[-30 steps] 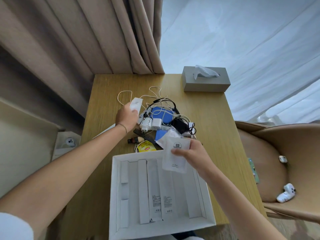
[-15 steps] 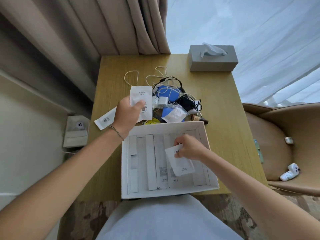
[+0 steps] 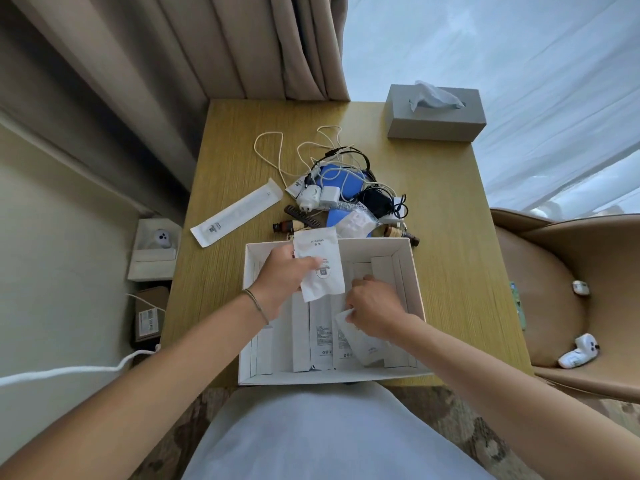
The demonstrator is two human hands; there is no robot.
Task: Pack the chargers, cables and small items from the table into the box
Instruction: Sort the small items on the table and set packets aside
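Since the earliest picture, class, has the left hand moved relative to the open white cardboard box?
Yes. The left hand, gripping a white sachet, came from the cable pile beyond the white cardboard box to over it.

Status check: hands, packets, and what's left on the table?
Left hand holds a white sachet over the box. Right hand presses another packet inside. Cable pile and long sleeve unpacked.

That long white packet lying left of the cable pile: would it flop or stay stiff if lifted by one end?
The long white packet lies flat and straight, so it probably stays fairly stiff. It looks thin, likely light. Its smooth wrapper may slide on the table.
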